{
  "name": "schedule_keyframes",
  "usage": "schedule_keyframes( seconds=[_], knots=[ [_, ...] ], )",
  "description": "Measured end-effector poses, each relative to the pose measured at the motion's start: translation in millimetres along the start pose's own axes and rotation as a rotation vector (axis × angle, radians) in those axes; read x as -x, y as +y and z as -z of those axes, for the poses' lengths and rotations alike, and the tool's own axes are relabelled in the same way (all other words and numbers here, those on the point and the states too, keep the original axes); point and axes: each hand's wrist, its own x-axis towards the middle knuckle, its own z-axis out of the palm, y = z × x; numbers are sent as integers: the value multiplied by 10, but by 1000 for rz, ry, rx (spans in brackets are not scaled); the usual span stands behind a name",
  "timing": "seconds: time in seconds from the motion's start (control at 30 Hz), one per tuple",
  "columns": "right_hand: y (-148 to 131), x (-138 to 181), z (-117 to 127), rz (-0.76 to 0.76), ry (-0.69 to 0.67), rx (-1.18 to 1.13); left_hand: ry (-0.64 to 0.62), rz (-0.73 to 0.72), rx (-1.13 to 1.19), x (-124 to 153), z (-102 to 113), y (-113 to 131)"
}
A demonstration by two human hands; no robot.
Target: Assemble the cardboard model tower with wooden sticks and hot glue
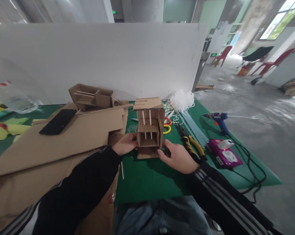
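Observation:
A small cardboard box structure [148, 127] stands upright on the green table in front of me. Shelves divide it into compartments, and thin white sticks run vertically through the upper ones. My left hand [126, 143] grips its lower left side, the fingertips partly hidden by the wall. On the lower right side, my right hand [178, 155] holds it between thumb and fingers. Right behind the box lie scissors with a yellow and red handle [167, 129], partly covered by it. Black-and-yellow pliers [193, 143] rest just beyond my right hand.
Cardboard sheets [71, 140] cover the left side, bearing a black phone [58, 121]. Behind them sits another cardboard box [92, 96]. Clear glue sticks [193, 125], a blue glue gun [218, 120], a purple power strip [224, 153] with cables and white stringy material [181, 100] lie right.

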Motion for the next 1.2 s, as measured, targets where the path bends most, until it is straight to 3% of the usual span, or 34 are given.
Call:
schedule_keyframes(
  seconds=[0.53, 0.67, 0.87, 0.97, 1.1, 1.2],
  knots=[
    [9, 44, -56, 77, 28, 226, 49, -3, -229, 20, 87, -1],
    [-186, 281, -87, 304, 98, 333, 46, 13, -259, 14, 73, -30],
    [-696, 706, -3, 697, 251, 176, 67, 21, -365, 29, 99, -20],
    [-807, 819, -5, 771, 308, 124, 77, -14, -438, 41, 133, 13],
    [-807, 887, -52, 800, 224, 95, 90, -47, -527, 52, 142, 47],
    [-812, 885, -64, 807, 235, 49, 97, -45, -585, 63, 138, 67]
  ],
)
